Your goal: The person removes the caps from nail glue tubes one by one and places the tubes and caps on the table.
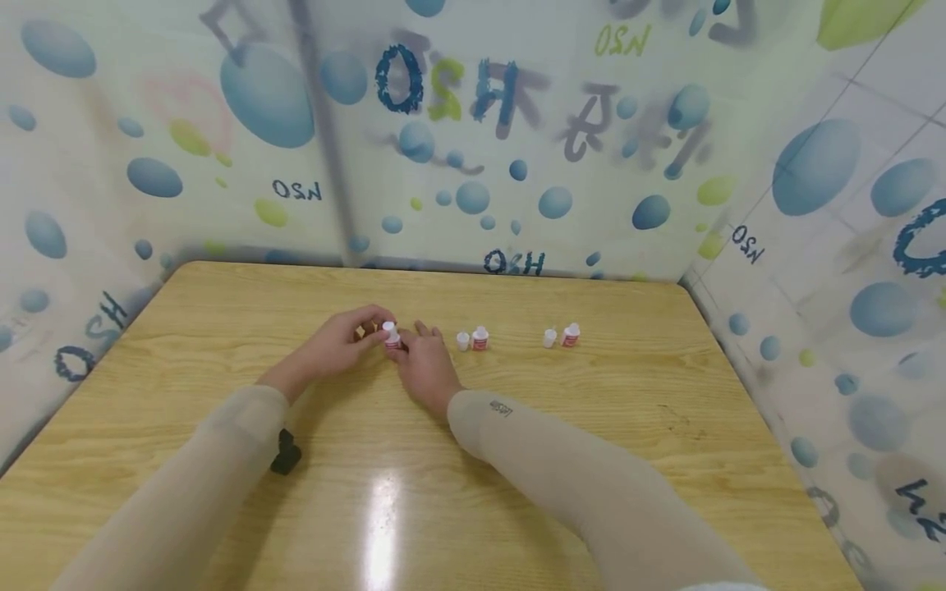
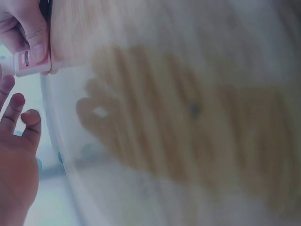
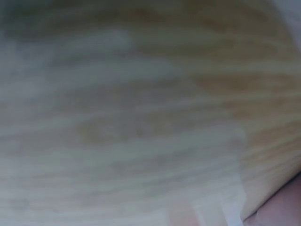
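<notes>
In the head view, a small white bottle [image 1: 393,341] with a red label stands left of the table's middle, its white cap [image 1: 388,327] at the top. My left hand [image 1: 336,343] pinches the cap between thumb and forefinger. From the right side, my right hand [image 1: 429,365] grips the bottle's lower body. The left wrist view shows the same labelled bottle [image 2: 34,65] lying sideways in the picture, with the left hand's fingertips [image 2: 6,83] at its cap end. Only a sliver of the right hand [image 3: 280,207] enters the right wrist view's corner.
Right of the hands are a second red-labelled bottle [image 1: 480,339] beside a small white cap [image 1: 462,341], then a third bottle [image 1: 571,336] beside another white cap [image 1: 550,338]. A dark block [image 1: 286,453] shows by the left sleeve. Patterned walls border the wooden table [image 1: 628,394].
</notes>
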`<action>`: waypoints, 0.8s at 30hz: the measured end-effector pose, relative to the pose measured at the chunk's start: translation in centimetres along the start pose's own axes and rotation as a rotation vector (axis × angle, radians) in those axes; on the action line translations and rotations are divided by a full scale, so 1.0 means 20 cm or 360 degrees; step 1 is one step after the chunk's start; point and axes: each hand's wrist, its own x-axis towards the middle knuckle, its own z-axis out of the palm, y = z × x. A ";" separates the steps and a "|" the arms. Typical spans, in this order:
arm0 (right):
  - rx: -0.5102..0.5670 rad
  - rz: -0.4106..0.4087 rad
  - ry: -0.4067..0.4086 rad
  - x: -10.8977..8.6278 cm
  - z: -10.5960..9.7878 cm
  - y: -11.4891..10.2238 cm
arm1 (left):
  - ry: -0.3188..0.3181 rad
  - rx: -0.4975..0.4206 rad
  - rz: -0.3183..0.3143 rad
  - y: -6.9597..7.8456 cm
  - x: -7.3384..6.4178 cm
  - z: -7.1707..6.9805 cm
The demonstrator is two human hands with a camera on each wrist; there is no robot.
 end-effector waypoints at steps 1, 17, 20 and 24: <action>-0.0001 -0.0009 0.0003 0.00 0.00 0.00 | 0.0007 0.0015 0.0007 0.00 0.00 0.00; -0.0004 -0.0010 0.0001 0.00 0.00 -0.01 | 0.0109 0.0050 0.0028 -0.02 0.02 0.00; -0.0006 -0.0006 0.0005 0.00 0.00 -0.01 | 0.0075 0.0020 0.0029 -0.02 0.01 -0.01; 0.0001 -0.0008 0.0016 0.00 0.00 -0.01 | 0.0046 0.0024 0.0038 -0.02 0.01 -0.01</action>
